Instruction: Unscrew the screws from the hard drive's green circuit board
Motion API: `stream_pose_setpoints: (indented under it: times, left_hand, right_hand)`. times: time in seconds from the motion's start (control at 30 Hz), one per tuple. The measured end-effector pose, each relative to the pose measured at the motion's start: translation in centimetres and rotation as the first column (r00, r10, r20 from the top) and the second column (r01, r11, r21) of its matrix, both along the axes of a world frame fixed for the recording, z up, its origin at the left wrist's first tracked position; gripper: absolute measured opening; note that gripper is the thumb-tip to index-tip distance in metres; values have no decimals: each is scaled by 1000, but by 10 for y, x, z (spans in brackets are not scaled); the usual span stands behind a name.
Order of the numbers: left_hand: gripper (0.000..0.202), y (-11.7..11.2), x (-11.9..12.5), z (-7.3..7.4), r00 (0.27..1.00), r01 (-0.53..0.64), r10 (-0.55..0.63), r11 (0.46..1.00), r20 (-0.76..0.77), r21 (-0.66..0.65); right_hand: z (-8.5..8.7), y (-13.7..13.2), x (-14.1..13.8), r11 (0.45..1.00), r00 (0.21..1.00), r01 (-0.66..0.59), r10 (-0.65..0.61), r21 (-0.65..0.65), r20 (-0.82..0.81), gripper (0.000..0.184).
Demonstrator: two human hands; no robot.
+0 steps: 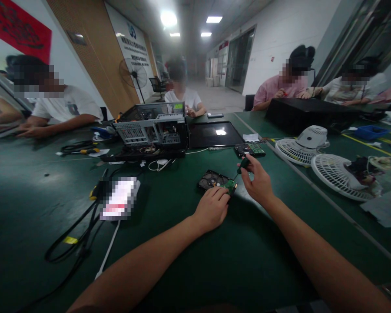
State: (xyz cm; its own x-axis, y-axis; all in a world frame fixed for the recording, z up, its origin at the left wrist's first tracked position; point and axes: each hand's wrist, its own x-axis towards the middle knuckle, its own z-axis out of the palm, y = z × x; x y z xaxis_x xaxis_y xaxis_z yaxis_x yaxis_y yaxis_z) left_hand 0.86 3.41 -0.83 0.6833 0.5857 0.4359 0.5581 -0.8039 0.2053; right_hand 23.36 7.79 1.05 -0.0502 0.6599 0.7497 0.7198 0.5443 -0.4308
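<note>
A black hard drive [211,179] with a green circuit board at its near edge lies on the dark green table [169,243]. My left hand [211,208] rests closed on the drive's near corner, fingers pressed on the board. My right hand [259,182] is closed around a small screwdriver [243,166] with a dark handle. The screwdriver's tip points down at the circuit board, just right of my left fingers.
An opened computer case [153,128] stands behind, with a flat black panel [215,134] and a second circuit board [250,149] to its right. Fan parts [313,145] lie at the right. Cables [81,234] and a blurred object lie at the left. Several people sit around the table.
</note>
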Motion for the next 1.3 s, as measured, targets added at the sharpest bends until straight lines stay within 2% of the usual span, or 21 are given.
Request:
stream_pose_setpoints:
  times: [0.1, 0.23, 0.37, 0.53, 0.73, 1.0, 1.2, 1.3]
  left_hand:
    - [30, 0, 0, 1, 1000, 2, -2, 1000, -8, 0]
    - [29, -2, 0, 4, 1000, -2, 2, 1000, -15, 5]
    - [28, -1, 0, 4, 1000, 4, -4, 1000, -15, 3]
    - [30, 0, 1, 0, 1000, 1, -1, 1000, -10, -5]
    - [29, -1, 0, 2, 1000, -2, 2, 1000, -8, 1]
    - [31, -1, 0, 0, 1000, -6, 6, 1000, -8, 10]
    - [29, -1, 0, 3, 1000, -2, 3, 1000, -14, 6]
    - [30, -1, 0, 3, 1000, 1, -1, 1000, -16, 2]
  right_hand:
    - [1, 0, -1, 999, 999, 38, -38, 17, -22, 57]
    - [4, -2, -1, 994, 995, 89, -92, 63, 41, 51]
    - [6, -4, -1, 996, 996, 66, -69, 57, 64, 52]
    - [5, -4, -3, 1000, 1000, -5, 5, 22, -11, 52]
    - [5, -3, -2, 994, 996, 87, -89, 63, 17, 52]
    - [7, -5, -2, 998, 1000, 17, -18, 56, 15, 50]
    - [7, -5, -2, 989, 995, 94, -97, 110, 28, 47]
    - [9, -6, -2, 987, 993, 92, -101, 132, 66, 47]
